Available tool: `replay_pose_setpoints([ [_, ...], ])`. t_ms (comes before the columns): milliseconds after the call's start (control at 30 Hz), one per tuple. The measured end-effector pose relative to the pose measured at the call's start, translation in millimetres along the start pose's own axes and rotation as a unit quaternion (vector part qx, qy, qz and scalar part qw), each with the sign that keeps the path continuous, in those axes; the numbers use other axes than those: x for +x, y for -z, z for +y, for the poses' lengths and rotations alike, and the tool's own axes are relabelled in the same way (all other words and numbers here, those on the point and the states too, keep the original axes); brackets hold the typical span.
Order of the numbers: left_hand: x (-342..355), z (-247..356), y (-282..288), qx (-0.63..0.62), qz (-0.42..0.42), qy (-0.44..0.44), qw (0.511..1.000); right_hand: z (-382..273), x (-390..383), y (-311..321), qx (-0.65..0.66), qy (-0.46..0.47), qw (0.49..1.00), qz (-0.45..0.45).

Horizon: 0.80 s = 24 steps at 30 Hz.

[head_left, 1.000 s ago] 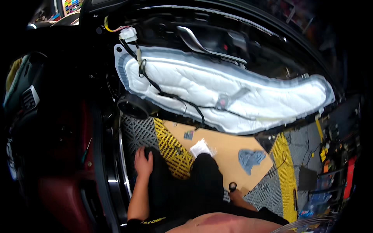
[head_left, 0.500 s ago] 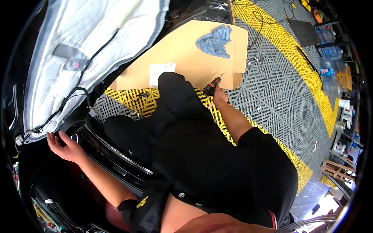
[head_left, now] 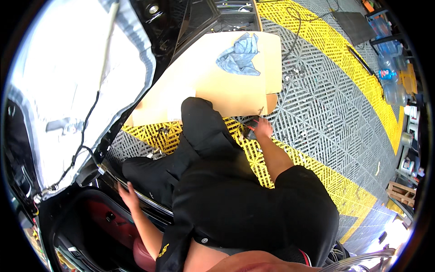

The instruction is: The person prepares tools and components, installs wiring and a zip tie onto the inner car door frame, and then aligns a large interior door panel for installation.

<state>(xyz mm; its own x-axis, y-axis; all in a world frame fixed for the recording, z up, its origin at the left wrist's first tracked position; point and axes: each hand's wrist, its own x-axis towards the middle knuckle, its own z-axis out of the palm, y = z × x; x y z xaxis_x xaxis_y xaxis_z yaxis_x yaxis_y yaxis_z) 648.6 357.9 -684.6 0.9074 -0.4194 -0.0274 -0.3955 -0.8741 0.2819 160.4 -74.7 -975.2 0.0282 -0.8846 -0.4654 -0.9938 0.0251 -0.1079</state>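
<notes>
My right hand (head_left: 263, 128) reaches down to the yellow and grey grid floor tiles and closes on a small dark tool with a red part (head_left: 250, 130), next to the edge of a flat cardboard sheet (head_left: 217, 86). My left hand (head_left: 128, 195) rests on the shiny edge of the open car body (head_left: 149, 205), fingers spread, holding nothing. My black trousers and shirt fill the middle of the view and hide the floor beneath me.
A white padded liner with black cables (head_left: 68, 90) hangs at the left. A blue-grey cloth (head_left: 240, 56) lies on the cardboard. Water bottles (head_left: 389, 75) and a wooden pallet (head_left: 402, 192) stand at the right. Dark red car interior (head_left: 104, 222) lies below my left hand.
The view has swung from the open car toward the floor. My left hand has shifted right along the car's edge. My right hand stays down at the small tool by the cardboard.
</notes>
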Motion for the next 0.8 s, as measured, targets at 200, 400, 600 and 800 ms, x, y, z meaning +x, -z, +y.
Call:
replay_pose_setpoints([
  [200,-21,52,-84,-0.137,-0.110,0.162,0.971,-51,179,105,0.069,0.077,0.954,0.282],
  [400,7,112,-77,-0.021,-0.154,0.138,0.978,-125,344,220,-0.016,0.134,0.955,0.264],
  [600,11,138,-71,0.044,-0.169,0.201,0.964,-138,390,211,-0.102,0.113,0.979,0.135],
  [800,32,160,-40,0.072,-0.235,0.162,0.956,-120,371,219,-0.162,0.127,0.972,0.110],
])
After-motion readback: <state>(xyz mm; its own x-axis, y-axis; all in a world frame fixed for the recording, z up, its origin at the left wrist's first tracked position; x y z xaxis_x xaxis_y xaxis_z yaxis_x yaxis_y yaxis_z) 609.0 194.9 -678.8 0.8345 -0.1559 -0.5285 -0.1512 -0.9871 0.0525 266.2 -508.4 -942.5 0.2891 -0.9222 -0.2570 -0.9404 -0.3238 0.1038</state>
